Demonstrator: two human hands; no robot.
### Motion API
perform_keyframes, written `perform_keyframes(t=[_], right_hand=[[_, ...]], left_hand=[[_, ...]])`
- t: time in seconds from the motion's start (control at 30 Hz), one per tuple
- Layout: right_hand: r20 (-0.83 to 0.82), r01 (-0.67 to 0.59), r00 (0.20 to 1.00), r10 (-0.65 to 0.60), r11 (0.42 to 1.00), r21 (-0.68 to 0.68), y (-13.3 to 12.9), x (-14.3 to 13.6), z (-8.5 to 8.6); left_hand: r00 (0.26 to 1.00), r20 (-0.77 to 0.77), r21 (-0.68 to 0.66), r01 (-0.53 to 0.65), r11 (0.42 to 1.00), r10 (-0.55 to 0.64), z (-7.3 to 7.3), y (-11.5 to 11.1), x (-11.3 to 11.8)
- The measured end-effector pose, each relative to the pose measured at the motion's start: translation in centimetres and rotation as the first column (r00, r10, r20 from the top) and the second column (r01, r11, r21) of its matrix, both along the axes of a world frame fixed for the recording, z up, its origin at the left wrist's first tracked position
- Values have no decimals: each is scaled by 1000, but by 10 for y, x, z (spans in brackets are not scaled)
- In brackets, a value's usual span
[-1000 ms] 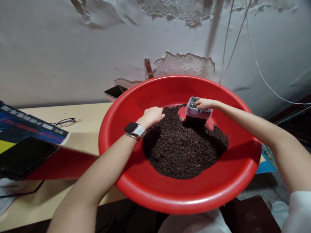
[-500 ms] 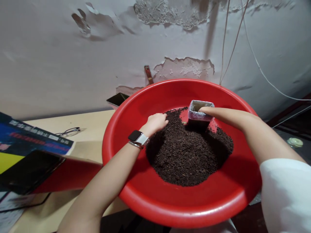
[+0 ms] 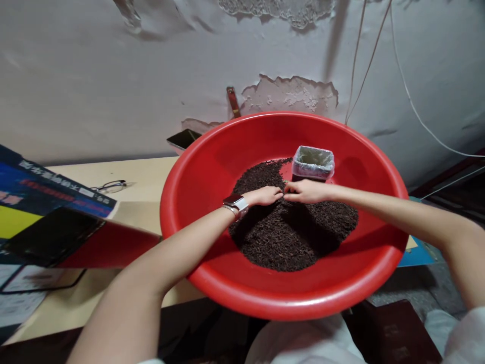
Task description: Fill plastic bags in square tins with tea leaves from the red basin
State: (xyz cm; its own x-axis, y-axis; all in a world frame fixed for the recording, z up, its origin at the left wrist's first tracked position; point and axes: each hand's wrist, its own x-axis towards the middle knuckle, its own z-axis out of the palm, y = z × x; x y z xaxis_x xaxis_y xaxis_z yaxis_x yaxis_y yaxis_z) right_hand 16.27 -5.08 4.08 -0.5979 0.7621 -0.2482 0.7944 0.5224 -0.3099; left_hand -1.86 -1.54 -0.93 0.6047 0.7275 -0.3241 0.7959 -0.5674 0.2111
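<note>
A wide red basin holds a heap of dark brown granules. At its back right stands a square container with a clear plastic lining folded over the rim. My left hand, with a watch on the wrist, reaches over the heap, its fingers together and pointing right. My right hand comes in from the other side, just in front of the container. The fingertips of both hands meet over the granules, pinched together; whatever they hold is too small to make out.
On the pale tabletop at the left lie glasses. A colourful box and a dark flat object are nearer me. Behind the basin is a peeling wall with hanging cords.
My right hand has come out of the lined container and moved left and towards me. My left hand has shifted right to meet it. The view has tilted down slightly.
</note>
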Motion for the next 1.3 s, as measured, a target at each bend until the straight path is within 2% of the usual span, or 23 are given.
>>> perform_keyframes(t=[0.07,0.13,0.2,0.3,0.47,0.57,0.7,0.9,1.1,1.2,1.3], right_hand=[[50,108,993,-106,994,-34,-4,-4,-36],[56,228,973,-223,969,-96,0,-8,-63],[21,271,962,-271,947,-171,5,-9,-76],[-33,211,975,-219,963,-166,3,-9,-81],[-59,70,995,-75,995,-74,-6,-9,-80],[-92,-11,996,7,999,-40,-5,-10,-79],[-128,-102,987,102,995,8,-2,-11,-75],[-43,-144,988,146,988,51,-1,-13,-64],[-126,-168,978,166,986,-3,-1,-18,-53],[-274,-169,947,167,986,16,3,-18,-36],[-436,-117,888,150,988,103,12,-10,-7]], left_hand=[[1000,14,-34,-9,999,10,-8,-4,4],[999,25,-72,-21,997,23,-13,-4,5],[999,38,-94,-26,995,30,-16,-1,4],[999,14,-44,-41,998,42,-17,8,-2],[990,-84,244,-89,966,113,-7,20,-15],[979,-157,317,-77,945,133,0,21,-19],[970,-194,331,-74,941,144,6,18,-19],[967,-227,295,-42,954,113,6,16,-19],[963,-233,283,-68,957,138,8,16,-19],[961,-236,277,-78,958,147,13,15,-19],[960,-238,268,-80,960,146,14,17,-21]])
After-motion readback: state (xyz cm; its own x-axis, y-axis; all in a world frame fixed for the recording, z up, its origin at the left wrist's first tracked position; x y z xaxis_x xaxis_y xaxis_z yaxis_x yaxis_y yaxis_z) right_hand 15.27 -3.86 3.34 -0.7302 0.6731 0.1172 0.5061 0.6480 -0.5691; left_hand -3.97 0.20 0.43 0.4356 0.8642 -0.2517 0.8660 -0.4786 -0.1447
